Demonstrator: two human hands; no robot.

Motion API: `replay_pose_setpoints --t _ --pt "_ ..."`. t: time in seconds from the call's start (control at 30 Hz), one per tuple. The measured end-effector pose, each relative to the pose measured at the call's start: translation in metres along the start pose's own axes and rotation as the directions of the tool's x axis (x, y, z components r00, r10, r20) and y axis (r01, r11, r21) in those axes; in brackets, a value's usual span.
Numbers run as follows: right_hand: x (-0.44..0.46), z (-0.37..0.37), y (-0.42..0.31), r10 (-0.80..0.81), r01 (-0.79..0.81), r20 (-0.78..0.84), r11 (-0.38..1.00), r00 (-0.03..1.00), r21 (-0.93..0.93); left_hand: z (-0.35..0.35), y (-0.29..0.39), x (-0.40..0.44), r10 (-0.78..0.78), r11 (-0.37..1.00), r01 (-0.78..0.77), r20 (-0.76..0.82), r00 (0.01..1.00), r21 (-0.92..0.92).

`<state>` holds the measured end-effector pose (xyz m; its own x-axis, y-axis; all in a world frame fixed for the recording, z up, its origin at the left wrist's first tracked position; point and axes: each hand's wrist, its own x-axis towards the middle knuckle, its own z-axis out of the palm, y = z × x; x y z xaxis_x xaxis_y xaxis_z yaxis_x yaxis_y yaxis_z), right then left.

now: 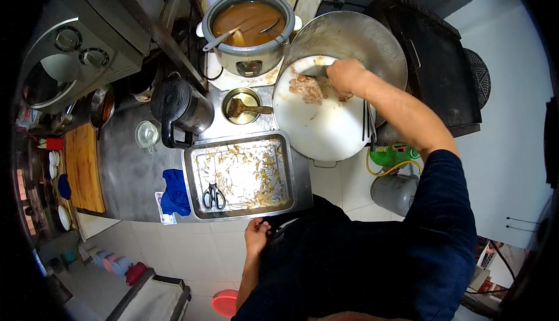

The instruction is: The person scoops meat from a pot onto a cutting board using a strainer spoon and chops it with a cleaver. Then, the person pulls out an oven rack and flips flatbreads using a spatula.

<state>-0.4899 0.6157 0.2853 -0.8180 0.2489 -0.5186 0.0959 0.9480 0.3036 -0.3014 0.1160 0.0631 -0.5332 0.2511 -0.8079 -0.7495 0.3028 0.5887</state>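
Note:
My right hand (347, 78) is closed over the round white cutting board (317, 137). Its fingers wrap round what looks like a knife (316, 70), whose narrow grey blade points left; its handle is hidden. Chunks of cooked meat (307, 88) lie on the board just left of the fingers, with a smaller piece under the hand. The board sits at the mouth of a large metal pot (372, 41). Low beside my dark clothing, my left hand (256, 236) has its fingers curled; what they hold, if anything, cannot be made out. Chopsticks (365, 120) rest on the board's right side.
A metal tray (285, 169) with brown shreds and scissors (213, 196) stands left of the board. Behind it are a bowl with a brush (247, 109), a kettle (185, 108) and a cooker of brown broth (247, 21). A gas cylinder (393, 194) stands at right.

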Motion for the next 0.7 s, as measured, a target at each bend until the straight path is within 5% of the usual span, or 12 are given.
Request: replay_pose_setpoints --t 0.13,0.23,0.47,0.7 --pt "-0.010 -0.026 0.002 0.052 -0.055 0.099 0.998 0.994 0.025 -0.007 0.010 -0.002 0.022 1.000 -0.022 0.004 1.000 -0.001" --pt "0.010 -0.004 -0.005 0.112 -0.105 -0.069 0.989 0.991 0.105 -0.009 0.003 -0.005 -0.005 1.000 0.004 -0.038 0.999 -0.023" --pt "-0.018 -0.001 -0.025 -0.046 0.046 0.016 0.998 0.999 0.041 -0.017 -0.017 -0.005 0.040 0.999 -0.041 -0.056 0.998 -0.011" --pt "0.001 0.008 -0.001 0.184 -0.179 -0.020 0.973 0.983 0.147 -0.013 -0.017 -0.007 0.009 1.000 -0.011 -0.059 0.998 -0.022"
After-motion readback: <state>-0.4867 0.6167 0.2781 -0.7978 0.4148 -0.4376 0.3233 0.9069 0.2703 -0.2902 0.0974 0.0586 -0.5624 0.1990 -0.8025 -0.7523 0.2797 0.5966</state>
